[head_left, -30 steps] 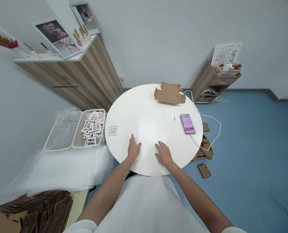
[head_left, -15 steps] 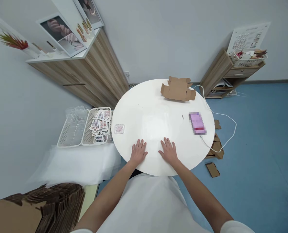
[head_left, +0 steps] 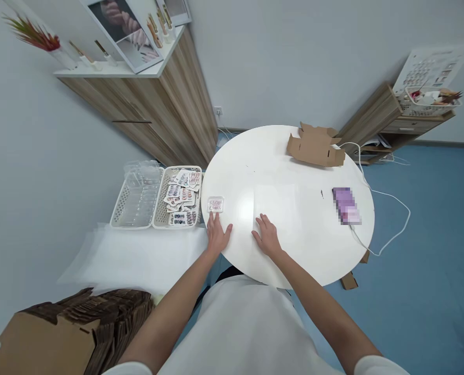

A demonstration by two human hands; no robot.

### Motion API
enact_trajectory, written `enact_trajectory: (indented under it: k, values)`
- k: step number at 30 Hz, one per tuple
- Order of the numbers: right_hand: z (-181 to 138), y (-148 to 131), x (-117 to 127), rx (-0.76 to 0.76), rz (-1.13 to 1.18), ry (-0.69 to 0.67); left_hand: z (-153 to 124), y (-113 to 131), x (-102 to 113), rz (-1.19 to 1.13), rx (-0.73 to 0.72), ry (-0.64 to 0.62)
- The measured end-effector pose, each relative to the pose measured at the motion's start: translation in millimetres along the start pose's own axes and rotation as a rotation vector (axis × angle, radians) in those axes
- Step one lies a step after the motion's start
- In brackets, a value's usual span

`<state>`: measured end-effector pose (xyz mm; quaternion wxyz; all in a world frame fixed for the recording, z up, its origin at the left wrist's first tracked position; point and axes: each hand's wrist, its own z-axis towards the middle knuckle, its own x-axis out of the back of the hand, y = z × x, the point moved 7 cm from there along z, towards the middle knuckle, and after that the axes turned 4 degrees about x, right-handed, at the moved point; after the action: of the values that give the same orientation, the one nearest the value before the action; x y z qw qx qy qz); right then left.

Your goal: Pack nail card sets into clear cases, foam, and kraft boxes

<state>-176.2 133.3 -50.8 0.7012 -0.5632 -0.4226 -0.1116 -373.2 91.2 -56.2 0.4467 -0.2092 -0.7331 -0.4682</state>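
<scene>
The round tabletop [head_left: 287,172] is plain white. The folded carton [head_left: 315,147] is brown cardboard; the phone [head_left: 346,205] shows purple-pink, its cable [head_left: 392,208] white. The small clear case [head_left: 215,204] holds pink-patterned pieces — the baskets [head_left: 138,200] are white, the floor [head_left: 431,250] blue.

Bright, even indoor light, with soft glare on the middle of the white table [head_left: 294,156]. Wide-lens distortion bends the walls and furniture toward the edges, and the purple phone [head_left: 346,205] near the table's right edge is pixelated.
</scene>
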Motion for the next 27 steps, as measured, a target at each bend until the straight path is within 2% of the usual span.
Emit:
enact_trajectory:
  k: [2, 5, 10, 13, 22, 27]
  values:
    - [21.6, -20.1, -19.9, -0.032, 0.155, -0.038, 22.5, -22.6, 13.6, -0.086, 0.086, 0.037]
    - [51.7, -41.6, -48.6, -0.15, 0.367, -0.089, 48.0, -40.3, 19.7, -0.216, 0.139, -0.013]
    - [82.8, -53.7, -85.0, -0.373, 0.632, -0.137, 62.6, -44.6, 14.2, -0.361, 0.192, -0.101]
    - [88.7, -55.9, -96.0, -0.414, 0.699, -0.149, 62.3, -46.4, 8.0, -0.37, 0.228, -0.145]
    - [86.9, -58.7, -93.0, -0.352, 0.695, -0.136, 59.4, -48.4, 4.4, -0.524, 0.186, -0.144]
    - [68.5, -38.7, -67.7, -0.316, 0.642, -0.027, 43.8, -24.4, 2.7, -0.615, 0.138, -0.142]
